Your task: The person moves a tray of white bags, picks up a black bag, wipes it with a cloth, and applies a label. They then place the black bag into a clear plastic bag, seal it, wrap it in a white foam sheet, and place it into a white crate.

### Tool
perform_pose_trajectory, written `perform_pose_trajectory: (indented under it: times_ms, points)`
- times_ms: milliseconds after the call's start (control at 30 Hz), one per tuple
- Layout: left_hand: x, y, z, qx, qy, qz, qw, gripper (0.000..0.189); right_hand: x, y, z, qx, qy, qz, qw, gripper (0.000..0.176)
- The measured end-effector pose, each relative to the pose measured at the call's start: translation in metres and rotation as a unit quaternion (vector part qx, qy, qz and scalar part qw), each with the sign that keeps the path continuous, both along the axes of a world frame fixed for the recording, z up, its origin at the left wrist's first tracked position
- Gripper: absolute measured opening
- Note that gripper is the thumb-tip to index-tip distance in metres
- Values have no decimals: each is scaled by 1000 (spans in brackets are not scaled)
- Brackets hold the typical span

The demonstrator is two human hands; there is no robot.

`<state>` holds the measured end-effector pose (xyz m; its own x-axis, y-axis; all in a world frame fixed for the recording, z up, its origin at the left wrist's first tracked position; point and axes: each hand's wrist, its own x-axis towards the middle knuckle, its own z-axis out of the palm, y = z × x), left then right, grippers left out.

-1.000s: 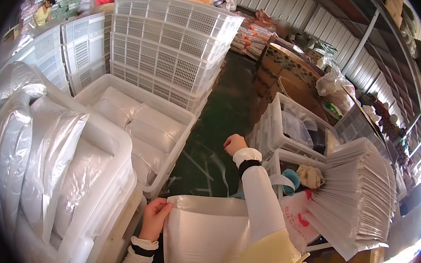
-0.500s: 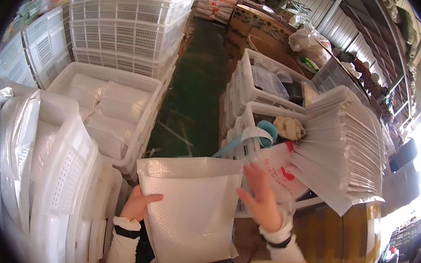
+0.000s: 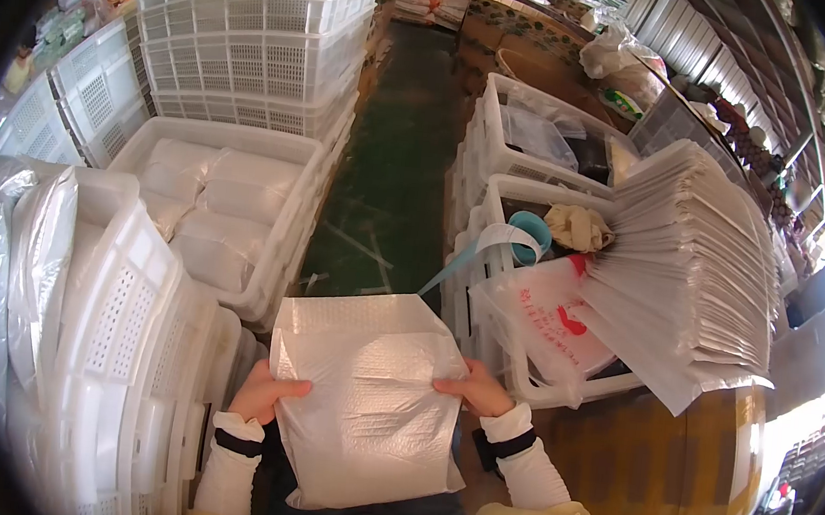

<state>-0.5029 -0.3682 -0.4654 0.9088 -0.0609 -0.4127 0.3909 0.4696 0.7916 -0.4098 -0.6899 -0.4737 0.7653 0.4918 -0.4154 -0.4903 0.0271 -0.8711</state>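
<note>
A white bubble-wrap pouch (image 3: 364,415) spreads above my lap, its upper flap standing up and its front creased. My left hand (image 3: 266,394) grips the pouch's left edge, thumb across the front. On the opposite edge my right hand (image 3: 477,389) pinches it, thumb also on the front. The fingers behind the pouch are hidden. To the right, a fanned stack of similar white pouches (image 3: 691,272) leans over a crate, beside a printed plastic bag (image 3: 549,319).
Tall stacked white crates (image 3: 254,47) stand at the left. Nearer, an open crate (image 3: 306,184) holds several wrapped bundles (image 3: 223,241). A blue tape roll (image 3: 529,236) and crumpled cloth (image 3: 579,228) lie in the right crate. A green floor strip (image 3: 382,157) runs between the rows.
My right hand has come down from beside the pouch and taken hold of its right edge. The pouch's front has creased. My left hand keeps its grip.
</note>
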Motion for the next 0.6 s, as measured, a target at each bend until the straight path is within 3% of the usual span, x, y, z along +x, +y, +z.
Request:
perform_pose_trajectory:
  times_ms: [267, 367, 433, 467, 600]
  points:
    - [11, -3, -12, 79, -102, 7, 992, 58, -17, -18, -12, 68, -15, -62, 996, 41]
    - [6, 10, -31, 88, -18, -25, 996, 39, -22, -25, -18, 130, -53, -14, 990, 34]
    - [17, 14, -39, -32, -156, -111, 981, 25, -14, -28, -21, 190, -126, 66, 971, 29]
    - [22, 16, -39, -92, -223, -153, 958, 18, -13, -31, -16, 191, -128, 80, 970, 24]
    - [8, 16, -14, 18, -261, -123, 957, 14, -26, -37, 10, 65, -158, 70, 983, 27]
